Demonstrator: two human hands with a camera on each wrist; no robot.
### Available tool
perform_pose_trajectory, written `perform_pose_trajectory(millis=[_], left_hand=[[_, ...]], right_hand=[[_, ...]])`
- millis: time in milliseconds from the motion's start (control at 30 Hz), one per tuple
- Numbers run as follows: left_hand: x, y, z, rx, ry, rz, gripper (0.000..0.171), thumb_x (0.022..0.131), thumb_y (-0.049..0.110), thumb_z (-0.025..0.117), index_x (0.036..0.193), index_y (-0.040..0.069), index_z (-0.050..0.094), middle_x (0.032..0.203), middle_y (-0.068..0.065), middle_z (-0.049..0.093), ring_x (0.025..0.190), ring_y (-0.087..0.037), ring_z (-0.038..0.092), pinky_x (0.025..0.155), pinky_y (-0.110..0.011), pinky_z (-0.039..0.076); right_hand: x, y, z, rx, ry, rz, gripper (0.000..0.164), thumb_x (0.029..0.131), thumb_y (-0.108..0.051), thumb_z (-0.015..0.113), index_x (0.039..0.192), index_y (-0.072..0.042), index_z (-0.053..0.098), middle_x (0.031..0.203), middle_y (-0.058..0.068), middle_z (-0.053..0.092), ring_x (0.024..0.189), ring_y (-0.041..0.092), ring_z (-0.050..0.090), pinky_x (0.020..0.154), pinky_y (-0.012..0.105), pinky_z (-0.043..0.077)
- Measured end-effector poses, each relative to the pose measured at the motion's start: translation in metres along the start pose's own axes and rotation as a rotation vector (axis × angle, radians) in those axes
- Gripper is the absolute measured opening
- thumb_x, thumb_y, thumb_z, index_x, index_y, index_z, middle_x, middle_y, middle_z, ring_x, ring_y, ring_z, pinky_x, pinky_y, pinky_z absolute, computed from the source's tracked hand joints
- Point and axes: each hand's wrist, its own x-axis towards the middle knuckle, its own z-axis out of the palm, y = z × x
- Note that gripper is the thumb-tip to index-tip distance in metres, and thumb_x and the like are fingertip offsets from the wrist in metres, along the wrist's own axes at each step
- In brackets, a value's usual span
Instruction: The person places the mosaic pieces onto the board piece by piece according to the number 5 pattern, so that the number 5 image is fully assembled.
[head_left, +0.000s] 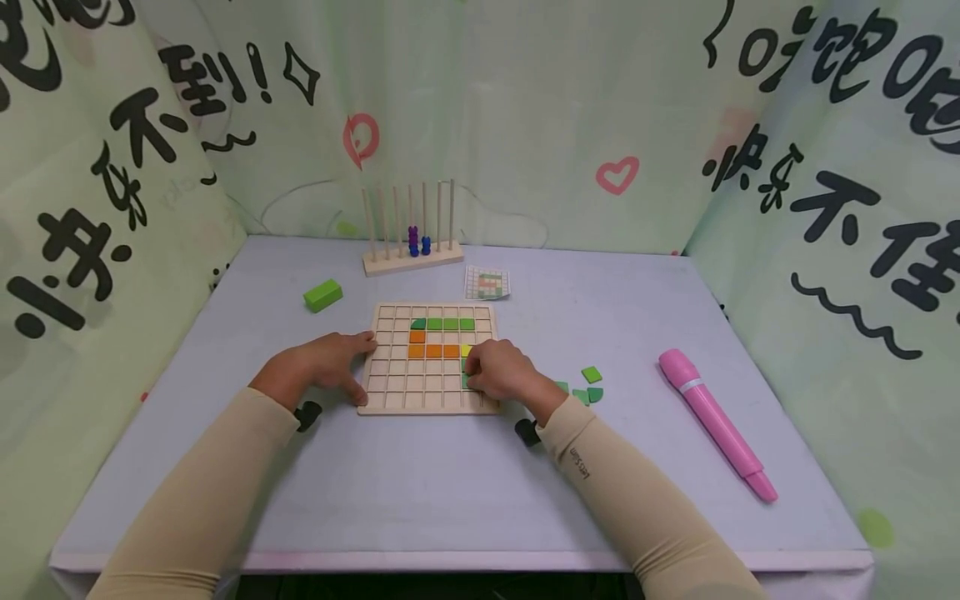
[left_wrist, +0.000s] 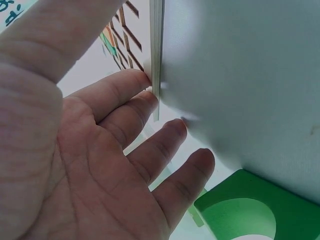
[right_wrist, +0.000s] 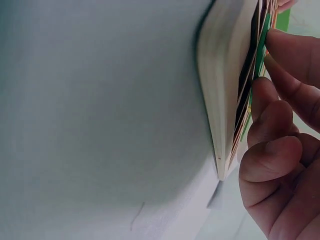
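A wooden grid board (head_left: 390, 400) lies mid-table, with a row of green tiles (head_left: 450, 324) near its top. Below are orange tiles (head_left: 433, 352) and a yellow tile (head_left: 466, 351). My left hand (head_left: 318, 362) rests on the board's left edge, fingers spread; the left wrist view shows fingertips (left_wrist: 150, 97) against that edge. At the right side of the grid, my right hand (head_left: 501, 371) bends over the cells, partly hiding green tiles there. Its thumb and finger pinch a green tile (right_wrist: 261, 47) at the board's surface in the right wrist view.
Loose green tiles (head_left: 592, 375) lie right of the board, and a big pink pen (head_left: 720, 425) farther right. Behind stand a wooden peg rack (head_left: 412, 263) with beads and a small pattern card (head_left: 487, 283). A green block (head_left: 322, 296) sits at back left.
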Motion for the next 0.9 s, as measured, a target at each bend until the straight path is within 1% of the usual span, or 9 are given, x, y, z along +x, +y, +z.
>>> perform_pose_trajectory(millis=[167,267,400,467,600,733,900], left_hand=[[0.000,0.003,-0.001,0.012,-0.008,-0.003,0.104,0.080,0.032,0.092,0.163,0.010,0.034,0.174,-0.010,0.019,0.156,-0.045,0.024,0.124,-0.060,0.028],[0.000,0.004,-0.002,0.019,-0.012,-0.006,0.104,0.080,0.033,0.091,0.163,0.010,0.033,0.174,-0.010,0.020,0.155,-0.045,0.025,0.123,-0.061,0.029],[0.000,0.004,-0.004,0.026,-0.014,-0.006,0.103,0.081,0.035,0.091,0.163,0.010,0.033,0.173,-0.012,0.022,0.154,-0.047,0.026,0.122,-0.063,0.030],[0.000,0.004,-0.004,0.029,-0.018,-0.005,0.104,0.080,0.035,0.091,0.163,0.010,0.033,0.174,-0.012,0.021,0.154,-0.047,0.025,0.122,-0.063,0.029],[0.000,0.001,-0.003,0.039,-0.022,0.010,0.104,0.080,0.036,0.091,0.162,0.009,0.034,0.174,-0.013,0.019,0.155,-0.047,0.025,0.123,-0.063,0.028],[0.000,0.001,-0.002,0.047,-0.021,0.018,0.104,0.080,0.037,0.091,0.162,0.008,0.034,0.174,-0.013,0.019,0.154,-0.048,0.024,0.123,-0.064,0.028],[0.001,0.002,-0.001,0.049,-0.019,0.018,0.105,0.079,0.038,0.091,0.163,0.009,0.034,0.174,-0.013,0.019,0.154,-0.048,0.025,0.122,-0.064,0.028]], right_hand=[[-0.004,0.002,-0.001,0.007,0.004,0.002,0.004,0.096,-0.015,0.073,0.096,-0.013,0.076,0.089,-0.002,0.069,0.079,0.016,0.060,0.065,0.028,0.048],[-0.007,0.006,-0.005,0.055,-0.010,-0.014,0.005,0.097,-0.017,0.073,0.096,-0.013,0.076,0.090,-0.001,0.070,0.077,0.015,0.060,0.064,0.027,0.049],[-0.015,0.016,-0.016,0.126,-0.010,-0.046,0.009,0.097,-0.019,0.072,0.101,-0.013,0.077,0.095,-0.001,0.073,0.084,0.017,0.061,0.070,0.028,0.051],[-0.020,0.025,-0.022,0.134,0.003,-0.055,0.012,0.098,-0.019,0.071,0.105,-0.012,0.078,0.100,0.000,0.073,0.089,0.018,0.061,0.074,0.029,0.051],[-0.032,0.047,-0.031,0.124,0.030,-0.018,0.019,0.098,-0.020,0.070,0.113,-0.010,0.076,0.107,0.003,0.073,0.094,0.020,0.060,0.078,0.032,0.053],[-0.046,0.071,-0.040,0.104,0.061,0.029,0.022,0.099,-0.019,0.068,0.116,-0.008,0.075,0.110,0.007,0.072,0.096,0.022,0.061,0.083,0.037,0.053],[-0.065,0.101,-0.044,0.092,0.089,0.082,0.023,0.100,-0.019,0.066,0.117,-0.005,0.074,0.110,0.010,0.072,0.097,0.024,0.061,0.083,0.039,0.052]])
